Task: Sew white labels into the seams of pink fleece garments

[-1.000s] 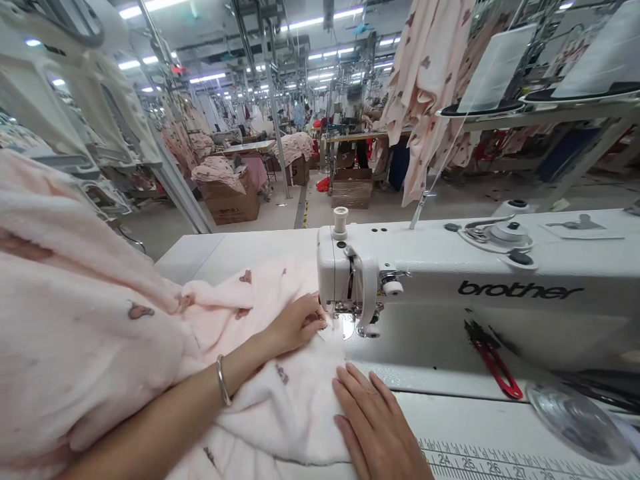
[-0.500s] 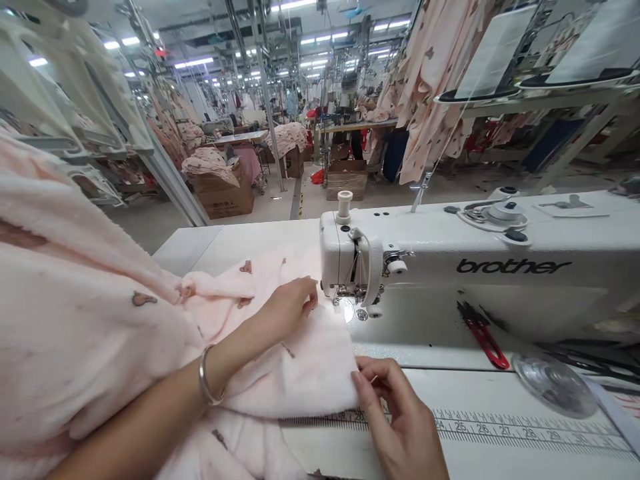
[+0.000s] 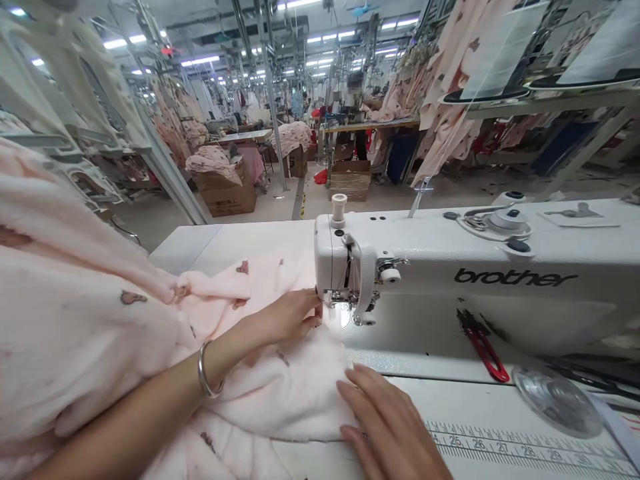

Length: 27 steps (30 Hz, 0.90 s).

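Fabric [image 3: 295, 390], pink and fleecy, lies on the sewing table [image 3: 240, 243], its edge under the machine [image 3: 450, 273] head. The left hand [image 3: 290, 317] presses it flat, fingertips together right beside the needle; the right hand [image 3: 385, 427] lies flat on the fabric's near edge, fingers together. Fingertips that close risk the needle, I judge. Red snips [image 3: 483, 350] and a clear dish [image 3: 557, 400] lie toward the table's right edge.

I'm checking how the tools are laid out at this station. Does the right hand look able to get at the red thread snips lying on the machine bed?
Probably yes. The right hand lies flat on the pink fabric, holding nothing, and the table between it and the red thread snips looks bare.
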Motion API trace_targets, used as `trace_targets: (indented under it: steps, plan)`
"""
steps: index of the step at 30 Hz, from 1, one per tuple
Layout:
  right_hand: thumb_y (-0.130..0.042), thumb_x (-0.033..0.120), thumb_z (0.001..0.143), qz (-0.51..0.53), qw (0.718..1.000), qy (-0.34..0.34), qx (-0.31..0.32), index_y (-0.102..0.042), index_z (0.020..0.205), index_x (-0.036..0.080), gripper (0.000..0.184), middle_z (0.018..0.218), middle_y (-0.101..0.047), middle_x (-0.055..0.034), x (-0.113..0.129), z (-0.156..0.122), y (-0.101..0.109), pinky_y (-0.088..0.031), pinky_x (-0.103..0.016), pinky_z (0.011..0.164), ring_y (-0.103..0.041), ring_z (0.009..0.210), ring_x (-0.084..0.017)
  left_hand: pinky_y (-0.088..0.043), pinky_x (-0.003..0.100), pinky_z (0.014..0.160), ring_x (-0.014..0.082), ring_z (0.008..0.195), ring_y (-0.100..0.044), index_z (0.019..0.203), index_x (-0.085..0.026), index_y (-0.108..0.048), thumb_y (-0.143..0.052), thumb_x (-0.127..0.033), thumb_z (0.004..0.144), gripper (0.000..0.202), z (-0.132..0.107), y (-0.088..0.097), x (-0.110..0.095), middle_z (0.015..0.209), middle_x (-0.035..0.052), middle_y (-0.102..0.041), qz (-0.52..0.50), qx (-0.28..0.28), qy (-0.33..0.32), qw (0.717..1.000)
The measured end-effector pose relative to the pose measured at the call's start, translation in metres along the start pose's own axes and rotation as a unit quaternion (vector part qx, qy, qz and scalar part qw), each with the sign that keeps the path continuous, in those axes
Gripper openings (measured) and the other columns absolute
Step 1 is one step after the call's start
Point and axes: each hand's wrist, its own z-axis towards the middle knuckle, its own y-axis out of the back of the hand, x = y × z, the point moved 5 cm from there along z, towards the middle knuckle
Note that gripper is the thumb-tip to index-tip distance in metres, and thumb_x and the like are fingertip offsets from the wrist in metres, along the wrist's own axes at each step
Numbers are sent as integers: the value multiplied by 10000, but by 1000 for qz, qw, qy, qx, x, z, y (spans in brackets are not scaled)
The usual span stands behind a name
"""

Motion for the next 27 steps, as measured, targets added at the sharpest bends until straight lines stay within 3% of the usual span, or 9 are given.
trace_targets:
  steps: [1, 3, 8, 10, 13, 16, 19, 23, 27]
  plan:
    - [-427, 276, 964, -34, 998, 58, 2, -551, 1203, 149, 298, 1258, -585, -99, 5, 5, -7, -437, -360, 960, -513, 1197, -254, -426, 279, 762, 178, 824, -545, 831, -156, -560, -526, -116, 817, 54, 1, -2, 1, 891, 43, -602, -2, 2, -4, 1000]
    - [-429, 300, 964, -85, 991, 105, 15, -565, 1202, 93, 344, 1310, -548, -122, 9, 9, -24, -439, -430, 969, -479, 1235, -289, -429, 281, 779, 174, 828, -543, 799, -156, -564, -531, -128, 822, 48, 3, -6, 8, 879, 43, -600, -8, -3, -8, 1000]
    - [-448, 272, 942, -109, 987, 114, 30, -554, 1210, 34, 374, 1337, -511, -171, 12, -1, -41, -469, -490, 932, -465, 1242, -329, -441, 260, 756, 157, 824, -560, 811, -160, -588, -540, -152, 828, 52, -3, -7, 16, 907, 37, -624, -30, -24, 1, 999]
    - [-443, 270, 948, -67, 993, 88, 32, -544, 1219, 71, 351, 1340, -513, -150, 8, -3, -34, -463, -468, 954, -462, 1247, -303, -443, 265, 738, 163, 816, -580, 816, -162, -611, -552, -175, 824, 61, -9, 2, 10, 925, 38, -645, -40, -53, 41, 997]
    - [-420, 254, 968, 44, 998, -33, 9, -523, 1219, 168, 285, 1286, -550, -94, -12, 4, -17, -475, -369, 949, -494, 1204, -228, -434, 243, 651, 145, 707, -599, 792, -185, -662, -592, -235, 800, 86, -19, 14, 0, 811, 7, -678, -104, -106, 159, 976]
    - [-400, 229, 978, 126, 981, -146, -6, -532, 1133, 218, 204, 1121, -586, -67, -37, 17, -12, -507, -314, 841, -543, 1070, -195, -392, 199, 510, 118, 565, -577, 730, -170, -655, -627, -286, 768, 125, -23, 0, -6, 592, -14, -621, -253, -67, 246, 933]
    - [-392, 173, 966, 144, 979, -144, -4, -532, 1100, 200, 195, 1050, -552, -77, -45, 27, -23, -503, -337, 815, -528, 1013, -202, -341, 172, 420, 91, 458, -528, 733, -142, -622, -626, -293, 762, 154, -20, -25, -2, 533, -17, -583, -327, -51, 294, 897]
    - [-372, 95, 937, 129, 984, -121, -22, -545, 1098, 175, 250, 1030, -512, -94, -44, 24, -37, -500, -364, 798, -506, 987, -219, -315, 171, 392, 72, 388, -479, 729, -138, -628, -608, -273, 763, 141, -18, -44, 12, 512, -26, -561, -294, -79, 317, 898]
    - [-349, 33, 903, 105, 989, -102, -2, -555, 1162, 170, 358, 1037, -486, -107, -39, 19, -42, -507, -363, 777, -489, 984, -226, -343, 183, 421, 91, 439, -526, 727, -144, -631, -615, -298, 754, 157, -19, -49, 17, 545, -21, -581, -282, -87, 302, 906]
